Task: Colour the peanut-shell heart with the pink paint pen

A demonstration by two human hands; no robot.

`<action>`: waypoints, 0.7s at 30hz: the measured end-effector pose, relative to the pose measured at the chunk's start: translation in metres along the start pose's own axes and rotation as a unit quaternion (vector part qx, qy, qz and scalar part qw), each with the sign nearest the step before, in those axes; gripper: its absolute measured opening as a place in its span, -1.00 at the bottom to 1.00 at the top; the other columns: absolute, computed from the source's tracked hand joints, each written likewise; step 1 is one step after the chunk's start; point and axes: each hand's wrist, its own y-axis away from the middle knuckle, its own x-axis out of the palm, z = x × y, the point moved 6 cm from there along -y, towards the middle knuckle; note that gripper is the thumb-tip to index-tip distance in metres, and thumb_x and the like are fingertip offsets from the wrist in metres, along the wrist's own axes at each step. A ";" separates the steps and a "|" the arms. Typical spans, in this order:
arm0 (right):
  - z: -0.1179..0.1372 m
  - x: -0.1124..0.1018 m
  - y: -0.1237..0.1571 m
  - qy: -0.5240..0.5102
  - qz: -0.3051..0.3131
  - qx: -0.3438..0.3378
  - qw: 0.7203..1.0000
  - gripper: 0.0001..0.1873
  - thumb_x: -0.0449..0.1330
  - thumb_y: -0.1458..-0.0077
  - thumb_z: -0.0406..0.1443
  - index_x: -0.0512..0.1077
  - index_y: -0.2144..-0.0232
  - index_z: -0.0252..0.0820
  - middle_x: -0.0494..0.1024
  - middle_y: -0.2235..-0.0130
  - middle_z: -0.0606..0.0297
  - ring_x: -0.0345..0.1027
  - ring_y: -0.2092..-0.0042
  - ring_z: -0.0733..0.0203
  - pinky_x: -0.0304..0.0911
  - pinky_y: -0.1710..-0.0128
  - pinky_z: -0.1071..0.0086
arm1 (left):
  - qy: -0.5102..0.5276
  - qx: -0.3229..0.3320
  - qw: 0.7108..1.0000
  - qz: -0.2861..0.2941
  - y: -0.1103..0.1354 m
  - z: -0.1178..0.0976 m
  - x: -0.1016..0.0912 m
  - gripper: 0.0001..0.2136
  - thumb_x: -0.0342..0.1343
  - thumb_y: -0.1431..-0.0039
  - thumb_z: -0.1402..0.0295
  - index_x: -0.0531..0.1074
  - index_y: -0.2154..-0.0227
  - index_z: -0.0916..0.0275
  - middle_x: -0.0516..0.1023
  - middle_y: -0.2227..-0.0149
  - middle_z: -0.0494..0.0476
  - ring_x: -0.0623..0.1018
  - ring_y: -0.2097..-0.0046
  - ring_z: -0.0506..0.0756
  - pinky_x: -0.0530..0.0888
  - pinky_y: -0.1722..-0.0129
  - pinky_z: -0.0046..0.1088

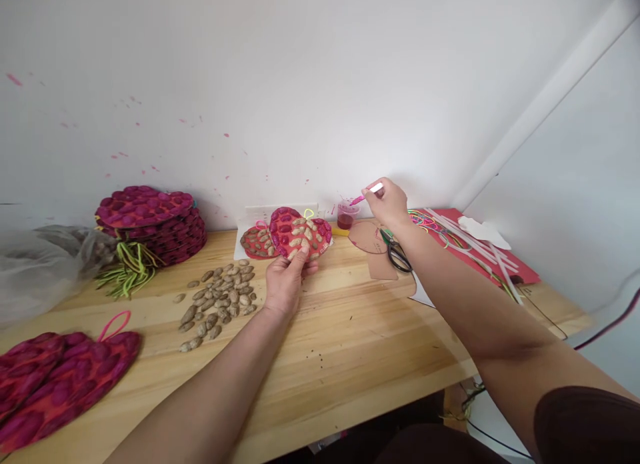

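Note:
My left hand (285,281) pinches the lower edge of a red heart-shaped card (301,233) covered with glued peanuts, some of them painted pink, and holds it just above the wooden table (350,344). My right hand (387,203) is closed on a small brush with a pink tip (367,193), reaching toward a small cup of red paint (346,215) at the back of the table. A second peanut-covered heart (257,243) lies behind on white paper.
Loose peanuts (220,301) lie left of my left hand. A stack of painted hearts (150,221) and green cords (127,267) stand at back left, more painted hearts (55,377) at front left. Scissors (397,254), cardboard cut-outs, coloured cords and white sticks on red sheet (475,244) lie right.

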 end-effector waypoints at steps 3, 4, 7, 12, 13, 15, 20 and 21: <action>-0.008 -0.014 0.019 -0.139 -0.045 0.021 0.989 -0.82 0.24 -0.12 -0.14 0.46 0.33 -0.11 0.54 0.40 0.36 0.40 0.32 0.17 0.27 0.19 0.28 | 0.000 0.000 1.000 -0.002 0.000 -0.001 0.001 -0.46 0.61 0.42 0.09 0.59 0.40 0.35 0.63 0.43 0.10 0.58 0.47 0.01 0.58 0.41 -0.45; -0.010 -0.017 0.029 -0.191 -0.057 0.035 0.979 -0.80 0.26 -0.09 -0.12 0.44 0.34 -0.11 0.52 0.41 0.38 0.38 0.33 0.19 0.27 0.23 0.30 | 0.001 0.000 1.000 -0.003 0.000 -0.001 0.001 -0.46 0.61 0.42 0.09 0.60 0.40 0.35 0.63 0.43 0.10 0.58 0.46 0.01 0.57 0.42 -0.46; -0.006 -0.019 0.068 -0.323 -0.021 0.059 0.944 -0.70 0.32 -0.04 -0.04 0.40 0.37 -0.10 0.44 0.47 0.46 0.31 0.41 0.27 0.24 0.33 0.34 | 0.007 0.003 1.000 0.003 0.000 0.000 0.001 -0.45 0.61 0.42 0.09 0.61 0.38 0.34 0.64 0.40 0.11 0.58 0.45 0.01 0.56 0.41 -0.46; 0.012 -0.011 0.120 -0.383 0.026 0.014 0.923 -0.71 0.37 -0.06 -0.07 0.44 0.34 -0.11 0.44 0.45 0.45 0.29 0.42 0.31 0.24 0.37 0.37 | 0.003 0.004 1.000 0.010 0.001 0.000 0.001 -0.48 0.60 0.37 0.10 0.62 0.37 0.33 0.64 0.40 0.09 0.56 0.44 0.00 0.55 0.40 -0.48; 0.013 -0.009 0.125 -0.383 0.022 0.004 0.924 -0.72 0.36 -0.09 -0.08 0.44 0.32 -0.11 0.45 0.44 0.44 0.31 0.42 0.31 0.25 0.37 0.36 | 0.003 0.004 1.000 0.010 0.001 0.000 0.001 -0.49 0.61 0.38 0.11 0.62 0.37 0.33 0.64 0.40 0.09 0.56 0.44 -0.01 0.54 0.40 -0.49; 0.014 -0.006 0.131 -0.360 0.013 -0.030 0.932 -0.76 0.34 -0.15 -0.09 0.46 0.30 -0.10 0.48 0.42 0.42 0.33 0.41 0.30 0.27 0.36 0.35 | 0.004 0.002 1.000 0.010 0.001 -0.001 0.001 -0.50 0.61 0.37 0.12 0.62 0.37 0.32 0.64 0.39 0.09 0.56 0.43 -0.01 0.55 0.40 -0.49; 0.032 -0.016 0.144 -0.256 -0.011 -0.184 0.949 -0.91 0.28 -0.25 -0.20 0.48 0.27 -0.07 0.61 0.31 0.32 0.45 0.31 0.22 0.35 0.27 0.28 | -0.004 0.003 1.000 0.016 0.001 0.000 0.001 -0.55 0.59 0.30 0.14 0.61 0.39 0.31 0.64 0.39 0.10 0.57 0.43 0.01 0.57 0.35 -0.45; 0.036 -0.019 0.146 -0.237 -0.019 -0.208 0.949 -0.93 0.27 -0.27 -0.22 0.48 0.26 -0.07 0.62 0.30 0.31 0.47 0.29 0.21 0.37 0.25 0.26 | -0.005 0.004 1.000 0.016 0.001 0.000 0.001 -0.56 0.59 0.30 0.14 0.61 0.40 0.31 0.64 0.39 0.11 0.58 0.42 0.01 0.58 0.35 -0.45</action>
